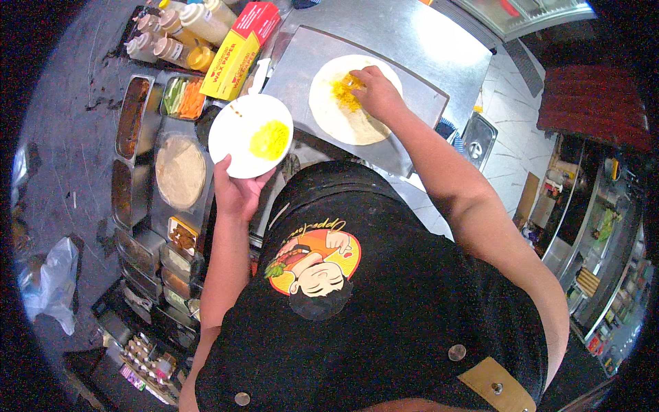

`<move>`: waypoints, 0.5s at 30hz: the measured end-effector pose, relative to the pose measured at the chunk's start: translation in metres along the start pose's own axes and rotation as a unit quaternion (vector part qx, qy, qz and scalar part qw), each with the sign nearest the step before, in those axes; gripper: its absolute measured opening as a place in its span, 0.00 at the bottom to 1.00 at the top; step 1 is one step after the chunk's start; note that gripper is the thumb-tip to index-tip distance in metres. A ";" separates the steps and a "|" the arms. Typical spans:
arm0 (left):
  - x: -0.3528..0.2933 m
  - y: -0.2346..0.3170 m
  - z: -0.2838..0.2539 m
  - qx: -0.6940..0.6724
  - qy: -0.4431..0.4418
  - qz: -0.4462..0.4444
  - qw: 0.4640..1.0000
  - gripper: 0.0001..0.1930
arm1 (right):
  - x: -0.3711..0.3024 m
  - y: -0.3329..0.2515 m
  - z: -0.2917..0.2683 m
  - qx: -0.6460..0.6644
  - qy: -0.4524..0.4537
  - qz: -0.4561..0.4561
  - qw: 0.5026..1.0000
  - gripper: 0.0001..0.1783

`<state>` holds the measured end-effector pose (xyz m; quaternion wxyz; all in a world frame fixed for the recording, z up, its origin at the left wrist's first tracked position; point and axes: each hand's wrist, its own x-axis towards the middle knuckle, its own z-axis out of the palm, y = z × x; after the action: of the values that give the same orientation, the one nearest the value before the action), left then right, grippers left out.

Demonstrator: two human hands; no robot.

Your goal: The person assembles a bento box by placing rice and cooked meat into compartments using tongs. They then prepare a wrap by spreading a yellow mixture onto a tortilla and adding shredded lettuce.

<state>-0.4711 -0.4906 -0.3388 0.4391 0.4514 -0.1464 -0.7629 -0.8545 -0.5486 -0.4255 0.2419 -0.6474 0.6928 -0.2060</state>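
My left hand (239, 191) grips the near rim of a tilted white bowl (233, 147), thumb on the rim and fingers underneath. Inside lies a small heap of bright yellow, fine-grained food (269, 140); its exact kind is unclear. Over to the right, a round pale flatbread (336, 127) lies on a grey board (292, 79). Yellow-orange crumbly food (345, 94) is spread across its upper middle. My right hand (377, 93) is above that patch, fingers closed together and downward on some of the food. The fingertips are partly hidden by the food.
Beyond the bowl stand a red-and-yellow wax paper box (237, 55) and several squeeze bottles (182, 31). On the left are a tray of cut vegetables (183, 97), stacked flatbreads (180, 172) and metal food pans (132, 196). A metal pan (479, 141) sits right of the board.
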 end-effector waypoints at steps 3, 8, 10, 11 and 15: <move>0.001 0.001 0.000 0.003 0.003 -0.001 1.000 0.42 | -0.006 0.003 -0.006 0.007 -0.002 -0.004 1.000 0.25; 0.003 0.003 -0.009 0.002 -0.002 -0.002 1.000 0.42 | -0.019 0.015 -0.010 -0.006 0.021 0.016 1.000 0.26; 0.005 0.003 -0.009 0.004 0.000 -0.005 1.000 0.42 | -0.022 0.023 -0.012 -0.008 0.024 0.023 0.999 0.26; 0.007 0.003 -0.009 0.005 0.000 -0.006 1.000 0.42 | -0.024 0.027 -0.013 -0.009 0.024 0.027 0.999 0.26; 0.009 0.005 -0.010 0.014 0.003 -0.012 1.000 0.41 | -0.032 0.031 -0.022 0.018 0.013 0.037 0.999 0.26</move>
<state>-0.4619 -0.4987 -0.3462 0.4239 0.4612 -0.1509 -0.7647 -0.8910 -0.5151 -0.4241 0.2517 -0.6143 0.7154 -0.2177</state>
